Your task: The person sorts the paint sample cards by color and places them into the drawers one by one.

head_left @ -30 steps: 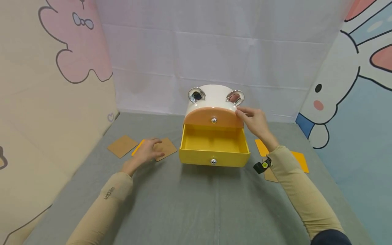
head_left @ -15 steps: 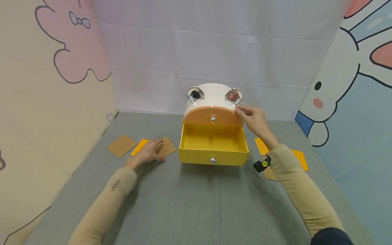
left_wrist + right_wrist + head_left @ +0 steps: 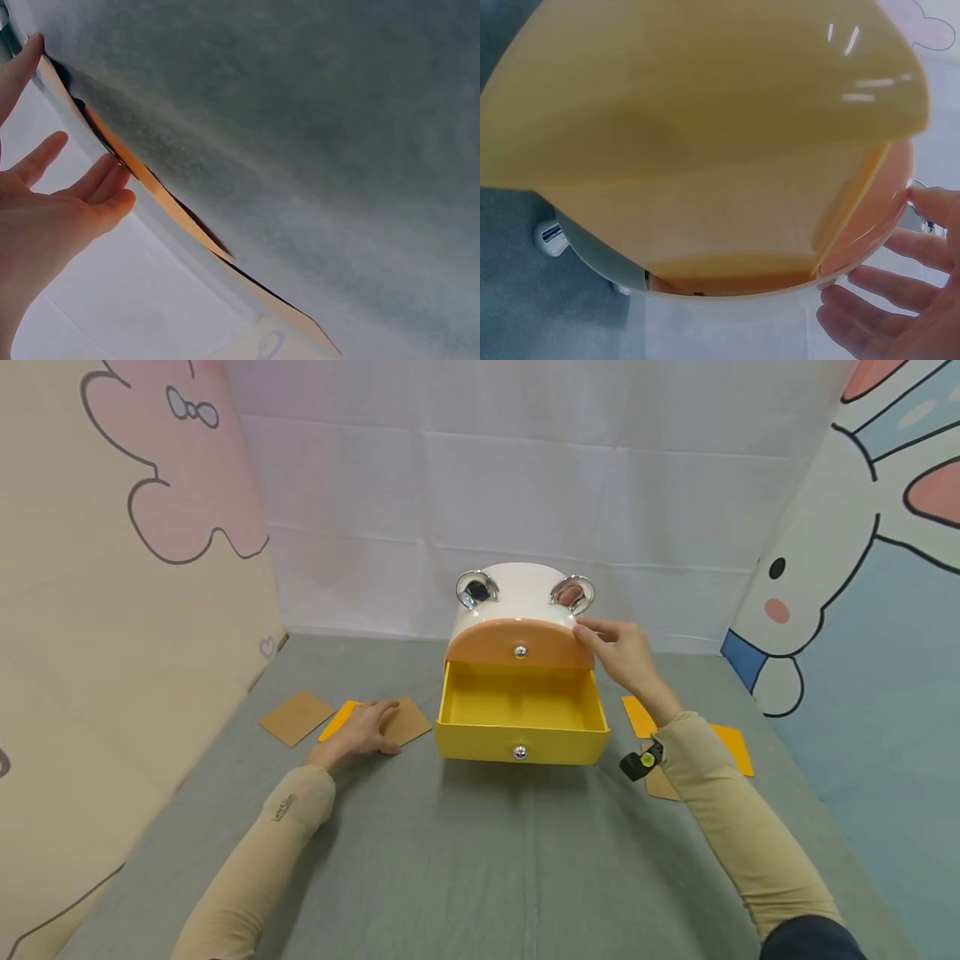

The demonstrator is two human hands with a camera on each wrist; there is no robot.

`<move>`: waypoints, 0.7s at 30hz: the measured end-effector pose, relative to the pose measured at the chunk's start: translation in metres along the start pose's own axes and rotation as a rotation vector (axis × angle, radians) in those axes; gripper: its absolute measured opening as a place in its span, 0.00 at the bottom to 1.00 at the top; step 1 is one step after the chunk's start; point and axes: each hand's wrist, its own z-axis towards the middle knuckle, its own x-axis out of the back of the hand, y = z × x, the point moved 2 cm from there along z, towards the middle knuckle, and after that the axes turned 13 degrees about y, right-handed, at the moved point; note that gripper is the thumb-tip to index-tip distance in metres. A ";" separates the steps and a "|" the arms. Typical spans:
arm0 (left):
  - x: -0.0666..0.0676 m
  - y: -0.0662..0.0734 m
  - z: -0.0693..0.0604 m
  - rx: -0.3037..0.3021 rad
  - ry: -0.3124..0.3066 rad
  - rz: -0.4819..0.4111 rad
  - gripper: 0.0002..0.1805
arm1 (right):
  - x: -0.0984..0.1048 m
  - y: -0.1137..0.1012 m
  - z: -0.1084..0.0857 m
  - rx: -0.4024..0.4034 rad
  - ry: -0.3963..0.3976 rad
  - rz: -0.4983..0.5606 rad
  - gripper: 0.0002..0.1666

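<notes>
A small drawer box with a rounded white top and chrome rings stands in the middle of the table. Its orange upper drawer is closed; the yellow lower drawer is pulled out, with nothing in it. My right hand rests on the upper right side of the box, thumb at the rim and fingers loosely extended in the right wrist view. Over a brown card is my left hand, fingers spread and slightly bent, the thumb touching down near the card's edge. An orange card lies partly beneath that hand.
Another brown card lies further left. Right of the box, orange cards and a brown card lie partly behind my right arm. A white cloth hangs behind the grey table.
My left hand has shifted slightly right and lowered onto the brown card, with its thumb coming down near the edge. The right hand has stayed on the box.
</notes>
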 end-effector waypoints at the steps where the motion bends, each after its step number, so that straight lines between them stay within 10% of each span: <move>1: 0.000 0.000 0.000 0.002 -0.007 0.005 0.47 | 0.000 0.000 0.000 0.003 0.000 0.000 0.26; 21: 0.009 0.003 0.002 0.025 -0.047 -0.158 0.52 | 0.000 0.000 -0.001 0.013 0.009 -0.008 0.26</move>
